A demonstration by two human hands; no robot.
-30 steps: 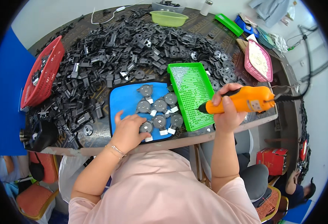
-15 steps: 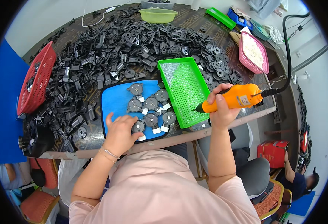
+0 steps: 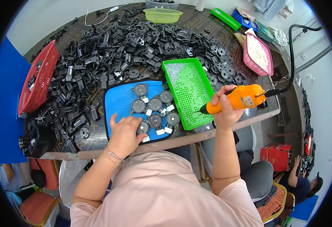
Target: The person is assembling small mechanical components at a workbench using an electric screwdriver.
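In my right hand is an orange electric screwdriver. Its black tip points left, over the near part of a green perforated tray with small silvery pieces, likely screws, heaped at its far end. My left hand is curled on a blue mat, thumb and fingertips at the edge of a round dark-grey part with a white tab. Several similar parts, such as one round grey assembly, lie just beyond and to the right of it.
A wide heap of black plastic parts covers the far and left table. A red basket stands at left, a pink basket of whitish pieces at right. The screwdriver's black cable arcs up at right. Another person is at lower right.
The view has shifted slightly. My left hand stays at the same round part, and my right hand keeps the screwdriver over the tray. The other person's hand has risen beside the red box.
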